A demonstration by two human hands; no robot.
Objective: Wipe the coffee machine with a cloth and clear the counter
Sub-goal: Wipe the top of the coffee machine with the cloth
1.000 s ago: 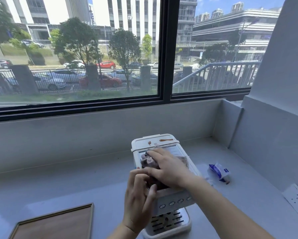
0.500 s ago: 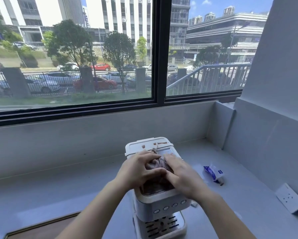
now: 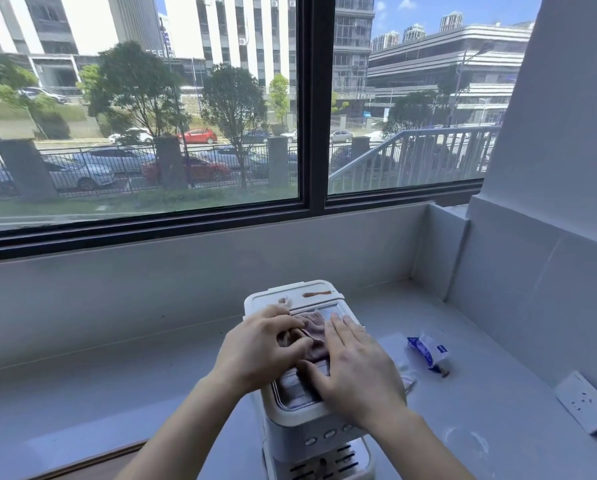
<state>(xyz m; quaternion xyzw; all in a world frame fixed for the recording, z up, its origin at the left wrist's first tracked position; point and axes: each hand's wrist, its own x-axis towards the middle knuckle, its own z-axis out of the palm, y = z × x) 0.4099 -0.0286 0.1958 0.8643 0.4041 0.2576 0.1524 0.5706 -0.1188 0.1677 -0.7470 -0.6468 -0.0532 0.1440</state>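
a pale grey table [image 3: 117, 393] runs along under a wide dark-framed window [image 3: 151, 133] that looks out on trees, parked cars and tall buildings in bright sun. a grey wall [image 3: 549, 271] closes the table's right end, and a white socket plate [image 3: 582, 401] sits low on it. a strip of a wooden tray [image 3: 93, 462] shows at the near left edge. a blue packet [image 3: 427, 351] lies on the table right of the coffee machine [image 3: 304, 424], with a bit of crumpled white wrapper [image 3: 406, 374] between the two. the white machine stands near the middle of the table, its button row and slotted drip grate facing the near side. a brown smear [image 3: 316, 294] marks the far edge of its top. the dusty pink cloth [image 3: 311, 327] lies bunched on top of the machine, between the two hands and partly under them. the left hand [image 3: 262, 351] is on the cloth's left side with its fingers curled into the fabric and the thumb laid across it, gripping it. the right hand [image 3: 356, 372] lies flat on the right side, fingers straight and close together, pressing down on the cloth and the lid. the thumbs nearly meet over the cloth.
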